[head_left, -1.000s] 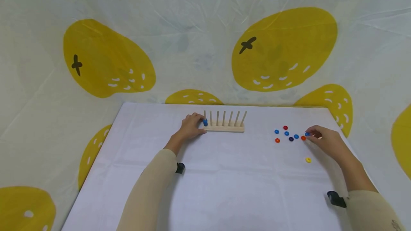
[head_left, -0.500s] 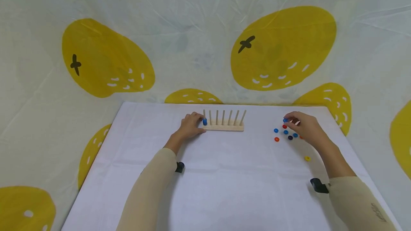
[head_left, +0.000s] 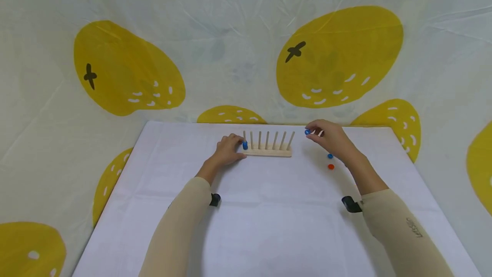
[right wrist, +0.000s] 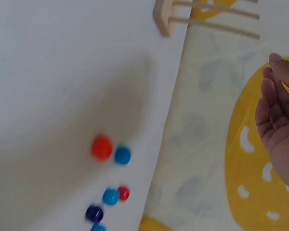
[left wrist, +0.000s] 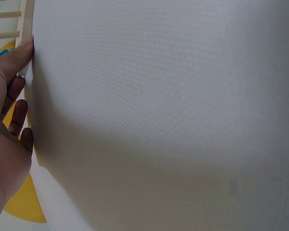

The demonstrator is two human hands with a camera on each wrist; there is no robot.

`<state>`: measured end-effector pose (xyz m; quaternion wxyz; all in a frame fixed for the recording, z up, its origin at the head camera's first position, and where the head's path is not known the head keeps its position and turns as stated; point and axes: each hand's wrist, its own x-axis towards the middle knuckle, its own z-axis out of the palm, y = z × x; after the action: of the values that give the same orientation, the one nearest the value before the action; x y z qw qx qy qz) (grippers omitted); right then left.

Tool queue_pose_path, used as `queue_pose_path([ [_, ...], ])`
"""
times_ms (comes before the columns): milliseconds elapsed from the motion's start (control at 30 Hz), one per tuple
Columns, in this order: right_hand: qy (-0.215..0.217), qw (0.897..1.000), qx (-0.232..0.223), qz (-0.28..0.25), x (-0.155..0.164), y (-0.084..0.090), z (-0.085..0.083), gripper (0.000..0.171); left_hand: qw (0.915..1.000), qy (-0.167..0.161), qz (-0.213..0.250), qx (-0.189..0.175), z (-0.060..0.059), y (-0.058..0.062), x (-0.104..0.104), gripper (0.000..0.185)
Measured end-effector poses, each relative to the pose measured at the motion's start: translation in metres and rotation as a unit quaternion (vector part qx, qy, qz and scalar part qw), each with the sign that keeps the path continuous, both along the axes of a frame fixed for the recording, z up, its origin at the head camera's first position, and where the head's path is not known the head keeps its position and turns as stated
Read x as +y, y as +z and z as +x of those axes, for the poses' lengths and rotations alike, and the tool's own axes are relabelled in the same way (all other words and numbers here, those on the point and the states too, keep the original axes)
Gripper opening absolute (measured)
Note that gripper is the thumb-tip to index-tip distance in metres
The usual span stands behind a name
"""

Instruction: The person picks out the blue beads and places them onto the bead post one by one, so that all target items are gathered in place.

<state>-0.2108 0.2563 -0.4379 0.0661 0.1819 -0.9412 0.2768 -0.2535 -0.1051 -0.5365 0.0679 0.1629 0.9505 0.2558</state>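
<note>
I see the left hand (head_left: 226, 150) gripping the left end of the wooden peg rack (head_left: 269, 153), right by the blue stack (head_left: 244, 145) on its end peg, while the right hand (head_left: 330, 138) pinches a blue bead (head_left: 307, 132) midair, right of the rack, apart from it. Orange bead (head_left: 331, 166) and another blue one lie on the white table (head_left: 269, 225); the right forearm (head_left: 365, 174) blocks the head view of the red bead (right wrist: 124, 193) and dark purple bead (right wrist: 94, 213), fruit-print cloth (head_left: 230, 54) behind.
</note>
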Motion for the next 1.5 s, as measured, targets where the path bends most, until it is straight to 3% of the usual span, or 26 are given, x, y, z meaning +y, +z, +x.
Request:
queue_pose_path([
  [300, 0.053, 0.998, 0.029, -0.031, -0.049, 0.012, -0.015, 0.019, 0.9999, 0.000, 0.001, -0.015, 0.001, 0.002, 0.003, 0.057],
  [767, 0.099, 0.995, 0.001, -0.033, -0.116, 0.010, -0.031, 0.021, 0.9999, 0.009, -0.009, -0.009, -0.001, -0.002, 0.001, 0.058],
  [1067, 0.118, 0.992, -0.014, -0.032, -0.143, 0.007, -0.041, 0.020, 0.9999, 0.007, -0.014, -0.007, -0.001, 0.002, 0.001, 0.057],
  [1500, 0.121, 0.992, -0.026, 0.012, -0.167, 0.004, -0.048, 0.023, 0.9999, 0.004, -0.010, -0.013, -0.001, 0.002, 0.000, 0.057],
])
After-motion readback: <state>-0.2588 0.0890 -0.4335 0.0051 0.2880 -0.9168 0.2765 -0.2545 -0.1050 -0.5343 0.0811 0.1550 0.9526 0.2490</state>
